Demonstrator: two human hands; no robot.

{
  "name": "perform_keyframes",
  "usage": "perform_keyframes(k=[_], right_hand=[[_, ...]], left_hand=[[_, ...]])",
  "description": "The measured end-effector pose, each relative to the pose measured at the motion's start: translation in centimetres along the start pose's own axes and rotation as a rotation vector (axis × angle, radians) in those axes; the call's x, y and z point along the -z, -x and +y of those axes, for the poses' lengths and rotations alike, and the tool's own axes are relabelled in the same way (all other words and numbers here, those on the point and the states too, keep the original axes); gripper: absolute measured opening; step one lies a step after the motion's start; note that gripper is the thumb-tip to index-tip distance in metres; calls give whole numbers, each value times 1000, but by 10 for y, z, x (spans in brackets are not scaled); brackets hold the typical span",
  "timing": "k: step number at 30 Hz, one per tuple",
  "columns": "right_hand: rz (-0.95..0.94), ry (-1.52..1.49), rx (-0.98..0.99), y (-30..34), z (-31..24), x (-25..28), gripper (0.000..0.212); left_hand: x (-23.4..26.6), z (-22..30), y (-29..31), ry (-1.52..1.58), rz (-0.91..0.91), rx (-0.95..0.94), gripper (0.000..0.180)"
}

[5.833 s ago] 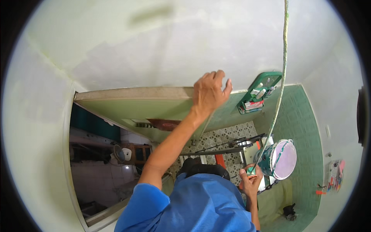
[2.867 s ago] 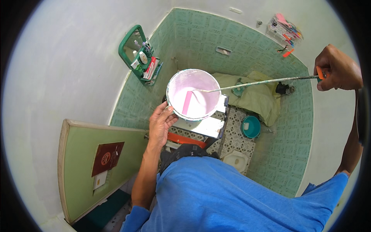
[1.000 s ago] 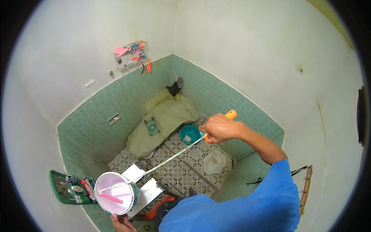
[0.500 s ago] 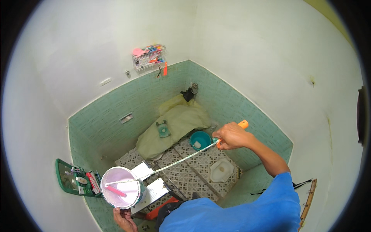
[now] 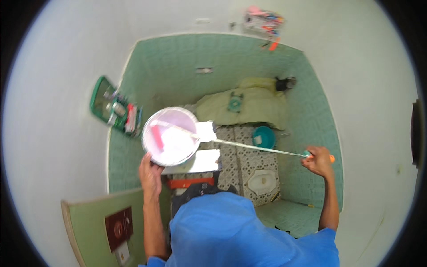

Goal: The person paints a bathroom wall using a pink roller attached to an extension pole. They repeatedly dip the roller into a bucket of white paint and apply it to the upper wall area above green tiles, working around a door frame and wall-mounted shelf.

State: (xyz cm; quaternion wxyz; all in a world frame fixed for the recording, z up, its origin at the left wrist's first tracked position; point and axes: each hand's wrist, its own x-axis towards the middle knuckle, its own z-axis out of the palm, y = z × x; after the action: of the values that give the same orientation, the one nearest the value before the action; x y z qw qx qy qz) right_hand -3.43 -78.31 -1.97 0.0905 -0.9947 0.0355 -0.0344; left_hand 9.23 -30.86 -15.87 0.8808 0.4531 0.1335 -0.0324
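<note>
My right hand [image 5: 318, 161] is closed round the orange handle of a long-poled paint roller [image 5: 262, 147], out at the right. The pole runs leftward into a white paint bucket [image 5: 181, 115], where the pink roller sleeve [image 5: 157, 139] rests against pale paint. At the bucket's near left side, my left hand [image 5: 151, 174] grips its lower edge, some fingers hidden beneath. The bucket stands beside and partly over two white boards [image 5: 192, 162] above the floor.
A green mirror shelf [image 5: 104, 101] with toiletries hangs at left. Below are a sheet-covered heap [image 5: 258, 103], a teal bucket [image 5: 263, 137] and a squat toilet [image 5: 261, 182] on patterned tiles. A wire rack [image 5: 262, 22] hangs on the far wall; a green door [image 5: 91, 222] stands near left.
The view has swung left, bringing the door into sight. My right hand has drawn lower and farther right with the handle. The pink sleeve has turned inside the bucket.
</note>
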Motion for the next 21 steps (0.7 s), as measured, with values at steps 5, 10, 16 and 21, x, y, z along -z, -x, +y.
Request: perform_keyframes(k=[5, 10, 16, 21], right_hand=[[1, -60, -44, 11, 19, -11, 23], [25, -104, -85, 20, 32, -21, 24], [-10, -116, -151, 31, 53, -46, 22], [-192, -212, -168, 33, 62, -63, 23]], left_hand=[[-9, 4, 10, -57, 41, -1, 31], [-13, 5, 17, -65, 61, 25, 39], [-13, 0, 18, -87, 100, 42, 47], [-17, -1, 20, -106, 129, 39, 50]])
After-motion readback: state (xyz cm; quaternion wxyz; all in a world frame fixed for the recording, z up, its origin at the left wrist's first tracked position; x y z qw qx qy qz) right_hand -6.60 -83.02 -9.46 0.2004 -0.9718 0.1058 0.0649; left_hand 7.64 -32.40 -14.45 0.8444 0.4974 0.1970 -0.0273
